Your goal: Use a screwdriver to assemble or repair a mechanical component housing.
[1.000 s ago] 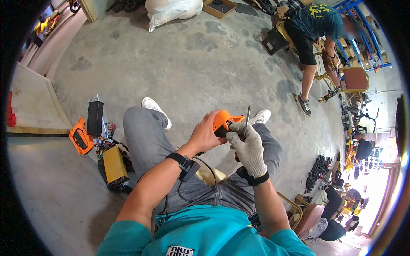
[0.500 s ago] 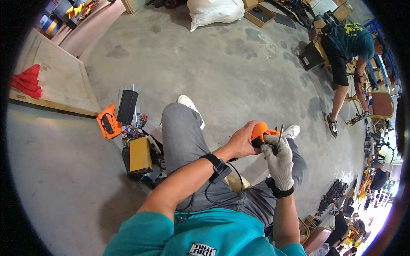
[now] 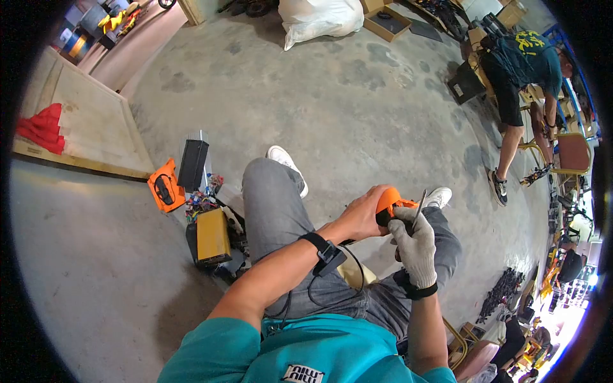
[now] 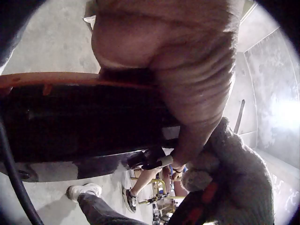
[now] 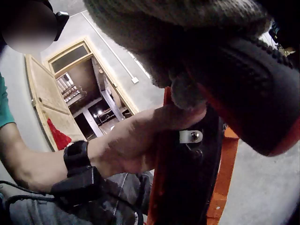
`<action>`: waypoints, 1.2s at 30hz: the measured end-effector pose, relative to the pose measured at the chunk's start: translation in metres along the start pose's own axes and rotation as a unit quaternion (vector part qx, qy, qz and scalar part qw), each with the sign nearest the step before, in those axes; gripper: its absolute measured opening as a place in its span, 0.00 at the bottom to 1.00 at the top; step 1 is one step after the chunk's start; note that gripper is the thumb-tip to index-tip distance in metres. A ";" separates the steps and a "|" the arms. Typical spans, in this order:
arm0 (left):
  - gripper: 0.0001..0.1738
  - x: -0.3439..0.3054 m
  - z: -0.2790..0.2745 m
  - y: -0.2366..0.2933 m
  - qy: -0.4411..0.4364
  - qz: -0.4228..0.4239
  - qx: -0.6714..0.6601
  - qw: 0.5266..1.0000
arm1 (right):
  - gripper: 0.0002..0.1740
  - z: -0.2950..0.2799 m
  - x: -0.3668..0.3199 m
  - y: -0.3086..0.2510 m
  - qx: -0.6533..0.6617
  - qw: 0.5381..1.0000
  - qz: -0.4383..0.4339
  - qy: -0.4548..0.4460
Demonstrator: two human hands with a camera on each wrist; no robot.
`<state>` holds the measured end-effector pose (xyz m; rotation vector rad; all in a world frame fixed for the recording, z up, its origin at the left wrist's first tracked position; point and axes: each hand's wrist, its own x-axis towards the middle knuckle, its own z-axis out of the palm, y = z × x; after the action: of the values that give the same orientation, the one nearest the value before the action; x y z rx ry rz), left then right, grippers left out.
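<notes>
Currently, the left hand (image 3: 365, 214) grips the orange housing (image 3: 387, 201) just left of the right hand (image 3: 416, 246), which holds a screwdriver (image 3: 421, 205) pointing forward.

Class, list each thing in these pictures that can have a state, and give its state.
Left hand: bare, gripping the orange-and-black part
Right hand: gloved, holding the tool
Orange-and-black part: held off the floor
Tool: held, metal shaft exposed
Wrist strap: fastened round the left wrist
Door: open
Red cloth: hanging on the door
Cardboard box: open-topped
White bag: bulging
</notes>
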<state>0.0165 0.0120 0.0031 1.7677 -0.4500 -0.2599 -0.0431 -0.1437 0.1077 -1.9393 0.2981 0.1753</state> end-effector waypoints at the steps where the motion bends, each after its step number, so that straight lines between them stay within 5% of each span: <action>1: 0.59 0.001 0.000 -0.001 -0.009 -0.014 0.007 1.000 | 0.14 0.001 0.001 -0.002 0.001 1.000 -0.001 0.003; 9: 0.51 0.001 -0.008 0.013 -0.043 -0.058 0.026 0.997 | 0.13 0.001 0.000 0.001 -0.009 0.999 -0.039 -0.010; 16: 0.47 0.001 -0.007 0.016 -0.038 -0.084 0.025 0.995 | 0.17 -0.001 0.003 -0.013 0.007 0.997 0.054 -0.052; 23: 0.43 0.006 -0.013 0.012 -0.026 -0.058 0.029 0.998 | 0.19 0.003 0.006 -0.013 0.050 0.997 0.035 -0.041; 25: 0.44 0.007 -0.016 0.019 -0.002 -0.110 0.053 0.993 | 0.21 0.001 0.006 -0.014 0.041 0.998 0.029 -0.039; 29: 0.48 0.007 -0.021 0.012 0.044 -0.123 -0.008 0.991 | 0.25 -0.009 0.002 0.001 0.100 0.995 0.006 0.016; 32: 0.45 0.009 -0.026 0.007 0.068 -0.093 -0.009 0.993 | 0.23 -0.040 0.002 0.009 0.180 0.975 0.129 0.025; 36: 0.42 0.010 -0.030 0.012 0.080 -0.083 -0.030 0.993 | 0.21 -0.070 0.010 -0.002 0.375 0.922 0.070 0.064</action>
<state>0.0361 0.0318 0.0223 1.7532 -0.1785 -0.2445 -0.0343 -0.2093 0.1338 -1.1673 0.5082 0.0152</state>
